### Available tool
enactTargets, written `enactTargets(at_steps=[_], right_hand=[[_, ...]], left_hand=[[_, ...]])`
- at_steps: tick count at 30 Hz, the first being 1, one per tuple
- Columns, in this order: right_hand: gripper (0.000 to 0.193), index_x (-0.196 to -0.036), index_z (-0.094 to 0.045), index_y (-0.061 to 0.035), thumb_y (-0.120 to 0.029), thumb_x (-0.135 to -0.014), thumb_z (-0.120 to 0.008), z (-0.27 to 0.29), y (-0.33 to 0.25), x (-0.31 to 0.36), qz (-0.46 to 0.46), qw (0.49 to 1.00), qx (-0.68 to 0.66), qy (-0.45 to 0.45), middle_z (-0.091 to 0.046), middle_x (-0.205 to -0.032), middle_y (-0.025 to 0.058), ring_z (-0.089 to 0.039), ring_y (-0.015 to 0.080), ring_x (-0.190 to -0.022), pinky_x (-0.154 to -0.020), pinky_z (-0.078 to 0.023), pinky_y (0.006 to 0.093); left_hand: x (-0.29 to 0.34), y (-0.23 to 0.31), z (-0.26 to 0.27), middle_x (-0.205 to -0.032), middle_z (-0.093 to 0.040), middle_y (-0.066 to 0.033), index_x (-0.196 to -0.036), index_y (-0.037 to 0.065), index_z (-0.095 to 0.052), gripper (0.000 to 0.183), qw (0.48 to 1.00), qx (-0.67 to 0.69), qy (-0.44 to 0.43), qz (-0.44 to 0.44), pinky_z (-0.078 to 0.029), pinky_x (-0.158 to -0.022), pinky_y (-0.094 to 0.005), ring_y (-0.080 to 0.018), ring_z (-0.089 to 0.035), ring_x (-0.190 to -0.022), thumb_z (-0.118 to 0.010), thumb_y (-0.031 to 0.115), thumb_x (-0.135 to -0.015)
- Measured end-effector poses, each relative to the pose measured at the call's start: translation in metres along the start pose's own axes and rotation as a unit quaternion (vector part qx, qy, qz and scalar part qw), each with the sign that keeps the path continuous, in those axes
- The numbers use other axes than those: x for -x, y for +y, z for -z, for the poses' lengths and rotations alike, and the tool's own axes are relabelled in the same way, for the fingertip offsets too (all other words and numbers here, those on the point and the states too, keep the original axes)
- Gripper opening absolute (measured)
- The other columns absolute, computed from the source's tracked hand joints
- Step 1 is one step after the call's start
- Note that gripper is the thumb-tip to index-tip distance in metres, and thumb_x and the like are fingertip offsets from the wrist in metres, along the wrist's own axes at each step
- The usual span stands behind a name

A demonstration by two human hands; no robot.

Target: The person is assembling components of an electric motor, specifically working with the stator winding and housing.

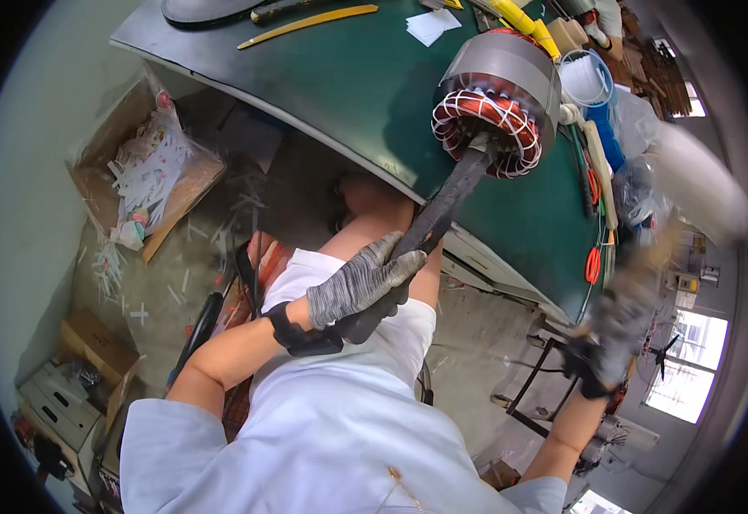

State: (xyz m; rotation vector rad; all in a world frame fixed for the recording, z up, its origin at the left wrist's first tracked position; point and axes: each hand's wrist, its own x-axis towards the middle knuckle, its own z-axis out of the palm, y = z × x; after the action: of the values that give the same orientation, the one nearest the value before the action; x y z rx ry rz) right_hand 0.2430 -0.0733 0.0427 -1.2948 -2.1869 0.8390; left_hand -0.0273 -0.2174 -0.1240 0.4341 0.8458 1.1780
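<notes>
The person's left hand (361, 287), in a grey knitted glove with a black wrist strap, is wrapped tightly around the lower end of a long dark bar (438, 214). The fingers (391, 257) curl over the top of the bar and the bar runs out past them, up and to the right, until its tip sits in the open bore of a motor stator (495, 98). The stator lies on its side on a green-topped workbench (348, 77), well beyond the gripping fingers and joined to them only by the bar.

The stator is a squat cylinder with a smooth grey metal shell. At its near face the copper-coloured windings bulge in a ring, laced with white cord in a regular criss-cross pattern. The bar looks flat-sided, matt and worn black.

The right hand (618, 330), also in a grey glove with a dark cuff, is raised off to the right and smeared by motion blur; it seems to hold a long pale object (695, 180), but I cannot tell how its fingers are set.

Behind the stator on the bench lie a yellow strip (309, 24), white paper slips (432, 24) and a clear plastic tub (588, 79). A cardboard box (147, 167) of white scraps stands on the floor to the left.
</notes>
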Motion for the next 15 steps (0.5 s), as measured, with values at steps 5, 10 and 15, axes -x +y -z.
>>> enactTargets(at_steps=[5, 10, 15], right_hand=[[0.022, -0.106, -0.048, -0.0049, -0.016, -0.092, -0.035, 0.023, -0.063, 0.000, 0.097, 0.926, -0.324, 0.170, -0.049, -0.082, 0.0027, -0.042, 0.0085, -0.062, -0.054, -0.038, 0.0192], [0.023, -0.107, -0.050, -0.0047, -0.012, -0.089, -0.039, 0.026, -0.073, -0.022, 0.135, 0.877, -0.460, -0.021, -0.053, -0.081, 0.0016, -0.049, 0.0110, -0.067, -0.059, -0.042, 0.0216], [0.025, -0.109, -0.052, -0.0044, -0.009, -0.087, -0.043, 0.031, -0.083, -0.018, 0.119, 0.787, -0.561, -0.227, -0.057, -0.080, 0.0004, -0.055, 0.0135, -0.072, -0.065, -0.046, 0.0240]], left_hand=[[-0.004, -0.007, 0.016, -0.056, -0.042, 0.0024, -0.086, 0.011, -0.042, 0.028, 0.999, 0.031, 0.004, -0.011, -0.034, -0.039, -0.0224, -0.0061, -0.042, -0.045, -0.051, 0.037, -0.088], [-0.009, -0.010, 0.023, -0.064, -0.049, 0.0016, -0.093, 0.007, -0.050, 0.022, 0.991, -0.069, 0.055, -0.104, -0.039, -0.047, -0.0207, -0.0058, -0.046, -0.054, -0.048, 0.029, -0.090], [0.015, 0.017, 0.014, -0.064, -0.044, 0.0016, -0.093, 0.007, -0.049, 0.022, 0.997, -0.047, 0.043, -0.048, -0.038, -0.049, -0.0204, -0.0056, -0.044, -0.057, -0.051, 0.028, -0.089]])
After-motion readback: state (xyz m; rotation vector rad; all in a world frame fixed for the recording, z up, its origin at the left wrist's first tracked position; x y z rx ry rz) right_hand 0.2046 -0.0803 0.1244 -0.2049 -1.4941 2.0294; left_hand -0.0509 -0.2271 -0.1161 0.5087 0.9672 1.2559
